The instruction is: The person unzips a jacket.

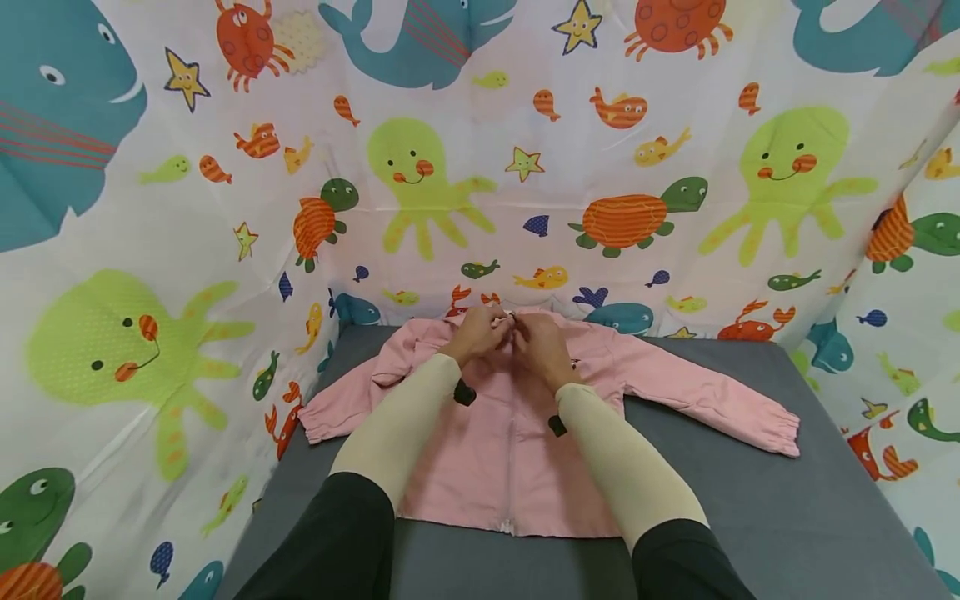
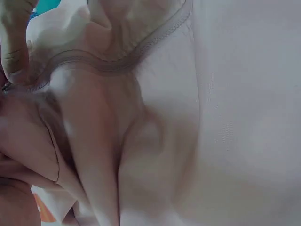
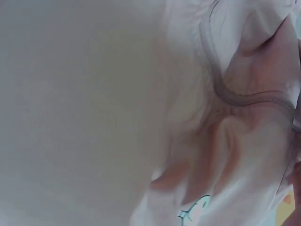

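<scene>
A pink zip-up jacket [image 1: 510, 467] lies spread front side up, with its hem toward me and its sleeves out to both sides. At its neck my left hand [image 1: 480, 332] and right hand [image 1: 543, 346] meet, fingertips pinching the jacket close together at the top of the front zipper. In the left wrist view a finger [image 2: 14, 52] presses by the end of the wavy zipper [image 2: 113, 66]. Only a sliver of my right fingers [image 3: 296, 183] shows at the right wrist view's edge, beside the bunched cloth. The zipper pull is hidden behind the fingers.
A grey tabletop [image 1: 735, 508] carries the jacket. Behind and at both sides hangs a white curtain [image 1: 495, 200] printed with sea animals, close behind the collar. A dark patch [image 1: 465, 392] shows near the left wrist. The right sleeve [image 1: 712, 404] reaches toward the table's right side.
</scene>
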